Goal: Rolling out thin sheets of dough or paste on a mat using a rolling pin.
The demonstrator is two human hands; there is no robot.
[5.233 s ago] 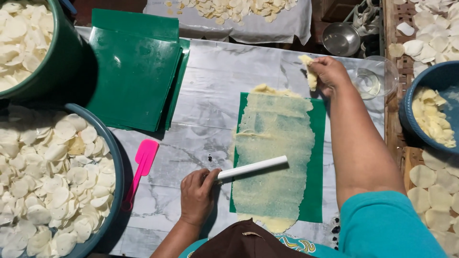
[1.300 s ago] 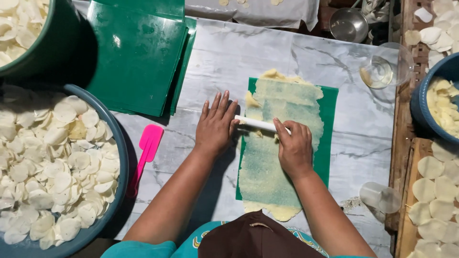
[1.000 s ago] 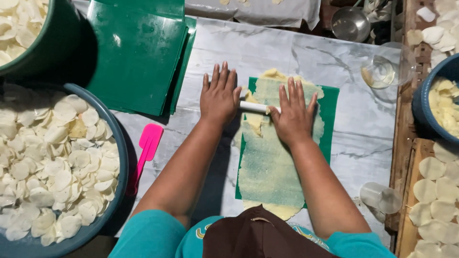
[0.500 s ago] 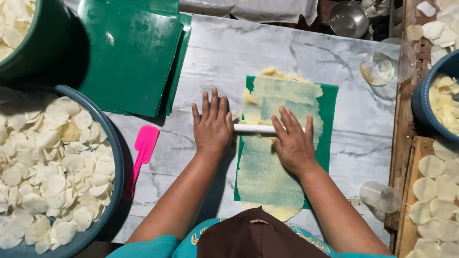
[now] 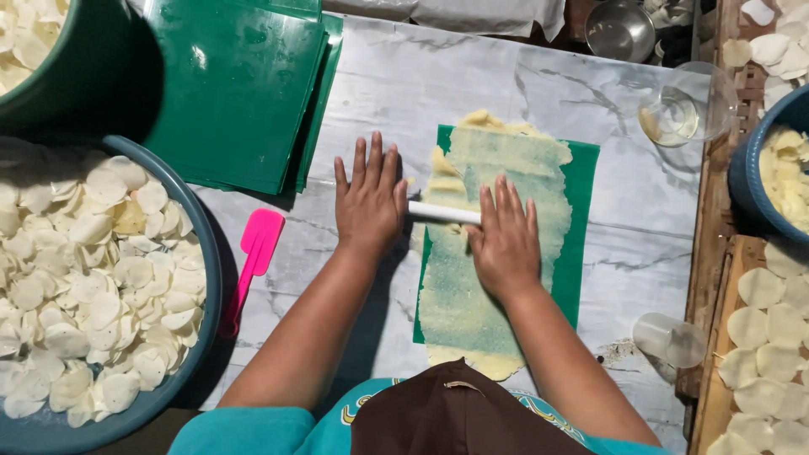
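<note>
Rolling: our left hand and right hand, fingers flat and spread, have drawn the white rolling pin back toward six o'clock over the dough sheet; thinning continues.

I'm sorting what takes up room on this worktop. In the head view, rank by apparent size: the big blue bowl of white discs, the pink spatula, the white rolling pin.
1. Blue bowl, by far the largest, though cut off by the frame.
2. Pink spatula.
3. White rolling pin. Both hands, left hand and right hand, cover its ends, so ranks 2 and 3 are unsure.
</note>
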